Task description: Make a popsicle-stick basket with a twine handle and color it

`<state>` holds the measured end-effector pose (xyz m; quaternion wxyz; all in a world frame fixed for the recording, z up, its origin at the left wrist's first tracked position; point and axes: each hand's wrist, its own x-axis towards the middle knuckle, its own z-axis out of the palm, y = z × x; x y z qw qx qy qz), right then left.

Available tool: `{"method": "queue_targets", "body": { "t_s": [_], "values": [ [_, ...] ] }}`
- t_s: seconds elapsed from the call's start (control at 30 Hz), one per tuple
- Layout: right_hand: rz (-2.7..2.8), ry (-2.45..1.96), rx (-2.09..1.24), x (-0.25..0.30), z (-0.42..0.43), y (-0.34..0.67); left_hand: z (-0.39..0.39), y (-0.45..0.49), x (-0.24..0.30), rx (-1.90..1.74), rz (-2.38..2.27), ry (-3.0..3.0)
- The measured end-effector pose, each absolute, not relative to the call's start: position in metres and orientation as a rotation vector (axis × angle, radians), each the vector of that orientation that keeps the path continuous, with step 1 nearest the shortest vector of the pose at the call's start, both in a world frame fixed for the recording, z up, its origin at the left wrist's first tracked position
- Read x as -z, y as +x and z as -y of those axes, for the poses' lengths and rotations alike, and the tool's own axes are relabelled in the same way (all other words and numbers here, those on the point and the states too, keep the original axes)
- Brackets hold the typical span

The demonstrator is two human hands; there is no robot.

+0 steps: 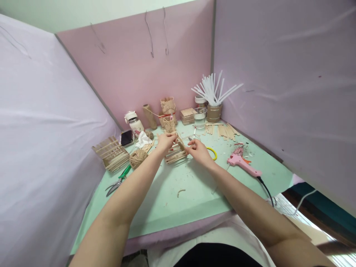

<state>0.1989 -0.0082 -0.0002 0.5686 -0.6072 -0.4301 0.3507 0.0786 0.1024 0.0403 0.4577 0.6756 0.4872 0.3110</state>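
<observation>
A small box built of wooden craft sticks [175, 154] stands on the green table [194, 193] between my hands. My left hand [164, 143] has its fingers closed on the box's upper left edge. My right hand [198, 151] pinches a thin stick or strand at the box's right side. What exactly the right fingers hold is too small to name.
A pink glue gun [242, 162] lies at the right with its cord trailing off the edge. A twine ball [138, 157], green-handled scissors [118, 181] and a stick crate [111, 152] are at the left. Jars, loose sticks [222, 130] and a cup of white glue sticks [213, 111] line the back.
</observation>
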Motion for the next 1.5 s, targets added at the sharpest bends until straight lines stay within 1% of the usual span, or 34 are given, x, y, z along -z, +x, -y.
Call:
{"method": "queue_targets", "body": {
  "t_s": [0.1,0.17,0.23,0.3,0.37,0.43,0.5,0.57,0.63,0.77,0.9,1.07,1.23,1.3,1.43,1.5],
  "values": [
    [1.117,-1.327,-0.739,-0.004,0.021,0.184,-0.086,0.065,-0.055,-0.824,-1.091,1.552],
    [1.176,-1.244,-0.742,-0.005,0.033,0.17,-0.071,0.052,-0.063,-0.844,-0.995,1.47],
    [1.294,-1.177,-0.776,-0.005,0.046,0.16,-0.052,0.035,-0.067,-0.82,-0.737,1.182],
    [1.451,-1.202,-0.787,-0.004,0.057,0.162,-0.033,0.014,-0.067,-0.804,-0.641,1.047],
    [1.527,-1.403,-0.636,-0.003,0.062,0.178,-0.014,-0.01,-0.063,-0.9,-0.624,1.036],
    [1.503,-1.759,-0.379,-0.003,0.061,0.204,0.001,-0.032,-0.056,-0.952,-0.664,1.087],
    [1.528,-2.138,-0.229,-0.003,0.054,0.229,0.013,-0.049,-0.048,-0.953,-0.688,1.136],
    [1.648,-2.406,-0.28,-0.002,0.043,0.247,0.021,-0.058,-0.04,-0.93,-0.715,1.166],
    [1.714,-2.473,-0.362,-0.001,0.028,0.255,0.026,-0.06,-0.033,-0.918,-0.712,1.174],
    [1.822,-2.532,-0.481,-0.004,0.005,0.258,0.026,-0.059,-0.024,-0.968,-0.666,1.113],
    [1.866,-2.601,-0.429,-0.019,0.004,0.269,0.023,-0.061,-0.015,-0.973,-0.674,1.053],
    [1.85,-2.612,-0.303,-0.03,0.034,0.293,0.021,-0.065,-0.007,-1.003,-0.68,0.986],
    [1.67,-2.391,-0.307,-0.026,0.081,0.293,0.022,-0.064,-0.004,-1.041,-0.694,0.978],
    [1.612,-2.186,-0.476,-0.025,0.099,0.277,0.023,-0.063,-0.003,-1.061,-0.695,1.0],
    [1.641,-1.755,-1.014,-0.021,0.126,0.225,0.026,-0.06,-0.003,-1.121,-0.695,1.037],
    [1.656,-1.64,-1.222,-0.018,0.133,0.198,0.028,-0.06,-0.003,-1.148,-0.719,1.04]
  ]
}}
